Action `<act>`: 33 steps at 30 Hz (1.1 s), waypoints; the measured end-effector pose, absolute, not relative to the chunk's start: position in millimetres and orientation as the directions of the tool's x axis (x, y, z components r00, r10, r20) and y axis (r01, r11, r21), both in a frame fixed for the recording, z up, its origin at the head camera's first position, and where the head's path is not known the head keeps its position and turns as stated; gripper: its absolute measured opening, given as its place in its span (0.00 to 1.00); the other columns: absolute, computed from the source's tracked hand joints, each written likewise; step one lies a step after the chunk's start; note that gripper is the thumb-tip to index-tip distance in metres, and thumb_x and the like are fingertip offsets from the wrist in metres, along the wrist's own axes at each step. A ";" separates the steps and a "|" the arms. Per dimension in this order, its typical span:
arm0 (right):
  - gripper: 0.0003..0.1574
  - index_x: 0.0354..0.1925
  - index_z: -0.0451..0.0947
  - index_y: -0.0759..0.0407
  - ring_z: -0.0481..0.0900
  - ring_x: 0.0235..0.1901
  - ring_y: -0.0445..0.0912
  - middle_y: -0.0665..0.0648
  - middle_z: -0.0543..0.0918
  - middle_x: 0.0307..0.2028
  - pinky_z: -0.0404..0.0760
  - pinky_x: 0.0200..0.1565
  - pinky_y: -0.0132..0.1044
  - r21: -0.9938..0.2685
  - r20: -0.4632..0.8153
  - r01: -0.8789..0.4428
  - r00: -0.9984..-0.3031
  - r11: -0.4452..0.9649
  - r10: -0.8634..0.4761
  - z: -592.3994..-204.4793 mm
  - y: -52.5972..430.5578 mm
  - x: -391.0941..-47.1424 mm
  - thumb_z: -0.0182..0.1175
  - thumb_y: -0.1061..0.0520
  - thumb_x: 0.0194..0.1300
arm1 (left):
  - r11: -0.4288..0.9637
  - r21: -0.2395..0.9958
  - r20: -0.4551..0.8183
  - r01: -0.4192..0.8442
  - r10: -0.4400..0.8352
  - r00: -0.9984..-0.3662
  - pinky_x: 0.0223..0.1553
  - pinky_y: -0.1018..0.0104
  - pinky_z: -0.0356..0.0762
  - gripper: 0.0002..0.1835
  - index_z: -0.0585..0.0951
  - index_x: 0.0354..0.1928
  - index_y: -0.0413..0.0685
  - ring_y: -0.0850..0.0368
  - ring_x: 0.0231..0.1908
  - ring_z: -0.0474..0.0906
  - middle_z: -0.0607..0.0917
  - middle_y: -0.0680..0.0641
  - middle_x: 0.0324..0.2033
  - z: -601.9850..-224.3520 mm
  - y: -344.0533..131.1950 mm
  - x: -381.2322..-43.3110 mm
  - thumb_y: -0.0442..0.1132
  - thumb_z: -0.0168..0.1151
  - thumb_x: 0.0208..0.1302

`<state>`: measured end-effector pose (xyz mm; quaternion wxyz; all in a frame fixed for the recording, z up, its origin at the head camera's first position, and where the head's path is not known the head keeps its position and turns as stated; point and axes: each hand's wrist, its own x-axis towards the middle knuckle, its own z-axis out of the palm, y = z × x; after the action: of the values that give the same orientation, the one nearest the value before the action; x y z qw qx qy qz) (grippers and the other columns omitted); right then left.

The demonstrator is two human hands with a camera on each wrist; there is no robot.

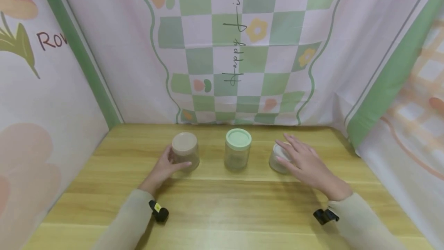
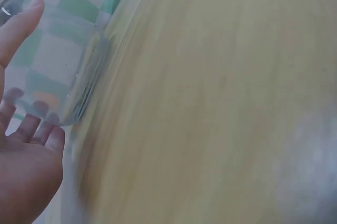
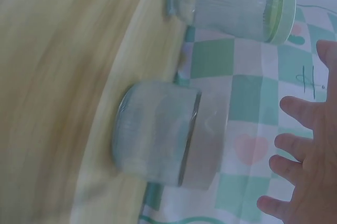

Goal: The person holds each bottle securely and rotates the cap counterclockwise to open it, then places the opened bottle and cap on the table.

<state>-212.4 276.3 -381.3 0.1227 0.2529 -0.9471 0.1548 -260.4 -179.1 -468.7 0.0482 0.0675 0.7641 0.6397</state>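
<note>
On the wooden table a glass jar with a beige lid [image 1: 185, 144] stands upright at the left. My left hand [image 1: 163, 168] holds it low, with the thumb across the front and the fingers round the far side; the left wrist view shows fingertips through its clear glass [image 2: 58, 60]. At the right stands a shorter glass jar [image 3: 158, 132] with a whitish lid. Over it hovers my right hand [image 1: 306, 165], fingers spread, apart from the lid in the right wrist view. Between the two is a taller jar [image 1: 237, 157] with a mint-green lid, touched by neither hand.
The wooden table [image 1: 222, 207] reaches back to a checkered green and white curtain [image 1: 229, 61]. Printed cloth also hangs at the left [image 1: 69, 126] and right [image 1: 412, 126] sides. Black wrist cameras sit on both sleeves.
</note>
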 end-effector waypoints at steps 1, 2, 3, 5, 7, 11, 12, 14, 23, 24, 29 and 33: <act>0.37 0.75 0.62 0.56 0.50 0.74 0.65 0.67 0.54 0.76 0.52 0.65 0.73 -0.235 0.308 -0.521 -0.841 0.821 -0.445 -380.6 274.5 -213.2 0.52 0.42 0.77 | 0.172 0.984 0.009 0.037 0.160 -0.987 0.73 0.41 0.46 0.57 0.53 0.78 0.52 0.40 0.75 0.49 0.58 0.42 0.75 -469.0 -178.3 -260.6 0.44 0.80 0.51; 0.37 0.75 0.62 0.57 0.50 0.74 0.65 0.66 0.53 0.76 0.52 0.65 0.72 -0.238 0.307 -0.524 -0.839 0.818 -0.449 -380.0 272.7 -213.9 0.51 0.41 0.77 | 0.169 0.985 0.006 0.033 0.159 -0.987 0.73 0.41 0.46 0.57 0.53 0.78 0.52 0.40 0.75 0.49 0.58 0.41 0.75 -468.9 -177.6 -260.4 0.44 0.80 0.52; 0.37 0.75 0.62 0.57 0.49 0.74 0.64 0.66 0.53 0.76 0.52 0.66 0.72 -0.240 0.307 -0.528 -0.838 0.815 -0.452 -379.2 270.8 -215.0 0.51 0.41 0.77 | 0.166 0.986 0.006 0.033 0.159 -0.987 0.73 0.41 0.47 0.56 0.53 0.78 0.52 0.41 0.75 0.50 0.58 0.42 0.75 -468.9 -177.1 -260.3 0.44 0.80 0.52; 0.37 0.75 0.61 0.57 0.49 0.75 0.63 0.64 0.51 0.77 0.51 0.66 0.71 -0.247 0.311 -0.535 -0.834 0.808 -0.457 -377.1 266.4 -217.4 0.50 0.41 0.77 | 0.161 0.987 0.004 0.030 0.159 -0.987 0.73 0.41 0.47 0.56 0.53 0.78 0.54 0.41 0.75 0.50 0.59 0.43 0.75 -468.4 -176.7 -259.9 0.45 0.80 0.52; 0.37 0.75 0.61 0.56 0.48 0.75 0.62 0.63 0.51 0.77 0.52 0.67 0.71 -0.245 0.317 -0.545 -0.826 0.802 -0.465 -374.3 260.8 -220.3 0.50 0.40 0.78 | 0.159 0.987 0.002 0.027 0.160 -0.987 0.72 0.41 0.48 0.56 0.53 0.77 0.55 0.42 0.74 0.51 0.60 0.44 0.75 -468.2 -177.1 -260.0 0.45 0.80 0.52; 0.38 0.76 0.60 0.56 0.48 0.75 0.62 0.63 0.50 0.77 0.52 0.66 0.72 -0.231 0.312 -0.564 -0.815 0.793 -0.489 -367.9 246.3 -224.7 0.49 0.39 0.78 | 0.161 0.987 0.005 0.031 0.162 -0.987 0.73 0.42 0.47 0.57 0.54 0.77 0.56 0.43 0.75 0.50 0.60 0.45 0.74 -468.5 -177.5 -260.1 0.46 0.80 0.51; 0.38 0.76 0.60 0.56 0.48 0.75 0.62 0.63 0.50 0.77 0.51 0.67 0.72 -0.231 0.308 -0.568 -0.813 0.790 -0.495 -366.4 242.3 -225.7 0.49 0.39 0.78 | 0.161 0.987 0.003 0.030 0.160 -0.987 0.73 0.42 0.47 0.56 0.54 0.77 0.56 0.44 0.75 0.50 0.60 0.45 0.74 -468.6 -177.3 -260.2 0.46 0.81 0.51; 0.38 0.76 0.59 0.56 0.48 0.75 0.62 0.63 0.50 0.77 0.51 0.67 0.71 -0.227 0.304 -0.580 -0.805 0.782 -0.509 -363.7 234.4 -227.5 0.48 0.38 0.78 | 0.158 0.987 0.002 0.028 0.158 -0.987 0.73 0.43 0.47 0.56 0.54 0.77 0.55 0.44 0.75 0.51 0.61 0.45 0.74 -468.3 -176.6 -259.9 0.46 0.81 0.51; 0.39 0.76 0.59 0.54 0.51 0.75 0.60 0.61 0.53 0.77 0.52 0.70 0.66 -0.250 0.334 -0.659 -0.746 0.709 -0.576 -358.0 196.7 -237.1 0.50 0.38 0.77 | 0.165 0.986 -0.007 0.019 0.158 -0.987 0.71 0.41 0.52 0.53 0.56 0.76 0.54 0.41 0.73 0.55 0.63 0.43 0.72 -469.8 -177.7 -259.9 0.44 0.79 0.53; 0.39 0.76 0.60 0.54 0.53 0.74 0.60 0.60 0.54 0.77 0.53 0.69 0.66 -0.253 0.342 -0.671 -0.736 0.697 -0.585 -357.9 192.2 -238.2 0.52 0.38 0.76 | 0.167 0.986 -0.009 0.017 0.157 -0.988 0.71 0.41 0.53 0.52 0.56 0.75 0.54 0.41 0.72 0.56 0.64 0.43 0.72 -469.4 -177.8 -259.6 0.43 0.79 0.53; 0.36 0.72 0.66 0.54 0.62 0.71 0.56 0.59 0.62 0.74 0.63 0.67 0.62 -0.246 0.395 -0.736 -0.670 0.631 -0.629 -356.5 168.2 -243.2 0.60 0.45 0.73 | 0.160 0.987 -0.012 0.013 0.155 -0.988 0.72 0.41 0.49 0.54 0.54 0.77 0.54 0.41 0.73 0.53 0.62 0.42 0.73 -466.4 -177.0 -258.4 0.42 0.79 0.54; 0.34 0.70 0.69 0.55 0.66 0.68 0.55 0.59 0.67 0.71 0.66 0.67 0.57 -0.213 0.433 -0.775 -0.621 0.595 -0.653 -354.7 148.0 -247.0 0.61 0.46 0.72 | 0.151 0.989 -0.015 0.008 0.152 -0.988 0.73 0.42 0.48 0.55 0.54 0.77 0.54 0.41 0.74 0.52 0.62 0.42 0.73 -466.0 -175.8 -258.6 0.42 0.79 0.53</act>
<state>-247.0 148.0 -354.7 0.1568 0.4063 -0.8791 0.1939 -258.6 -175.8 -466.0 0.0553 0.0528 0.7564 0.6496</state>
